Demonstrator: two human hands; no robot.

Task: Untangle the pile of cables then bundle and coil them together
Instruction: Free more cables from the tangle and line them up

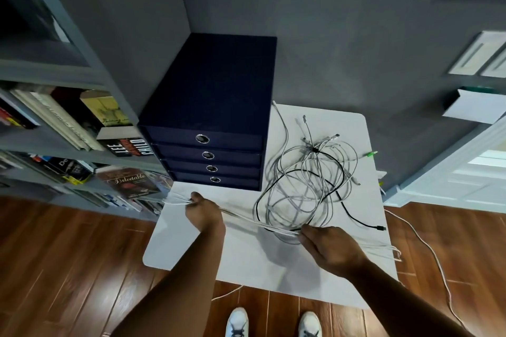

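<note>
We are holding a run of white strands (pixel 246 220) stretched between our two hands, low over the table (pixel 191 249). Our left hand (pixel 204 212) is clenching round their ends near the table's left edge, apparently so that the ends are lining up together. Our right hand (pixel 331 247) is grasping the same strands where they are entering the pile (pixel 306 186), seemingly to separate the straightened part from the loops.

The pile is lying mid-table, just right of the drawers (pixel 210 123). Its white loops are crossing one another, and a black cable (pixel 353 216) is threading through them, with its plug toward the right edge.

We are judging the untangling only partly done, since most loops are lying knotted together. Pulling harder from here could be tightening the snarl, so we are thinking of feeding slack out of the pile rather than tugging.
</note>
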